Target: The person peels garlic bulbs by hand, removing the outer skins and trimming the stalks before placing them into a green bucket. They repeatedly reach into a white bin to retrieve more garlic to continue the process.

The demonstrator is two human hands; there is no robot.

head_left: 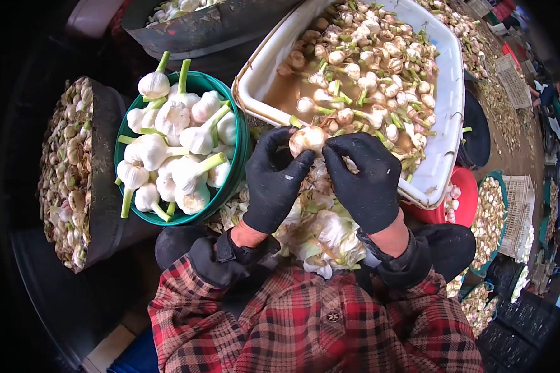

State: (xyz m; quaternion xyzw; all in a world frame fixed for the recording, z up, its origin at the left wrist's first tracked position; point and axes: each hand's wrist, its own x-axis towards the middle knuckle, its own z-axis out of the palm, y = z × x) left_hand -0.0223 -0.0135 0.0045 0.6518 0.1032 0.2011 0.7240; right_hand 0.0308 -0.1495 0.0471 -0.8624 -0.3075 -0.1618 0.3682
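Between my two black-gloved hands is a garlic bulb [307,140] with brownish outer skin, held above my lap. My left hand [275,177] grips it from the left with thumb and fingers. On the other side, the fingertips of my right hand [366,177] pinch together at the bulb's skin. Loose garlic peels [326,233] are heaped in my lap beneath the hands. To the left stands a green bucket [245,140] full of clean white bulbs with cut stems [152,151]. Just beyond the hands, a white tub [447,40] holds unpeeled bulbs in brown water.
A dark container [109,168] piled with garlic stands at the far left, another [199,28] at the top. Right of the tub are a red bowl [464,186] with bulbs and a black basin [474,133]. Crates [515,208] and more garlic lie farther right.
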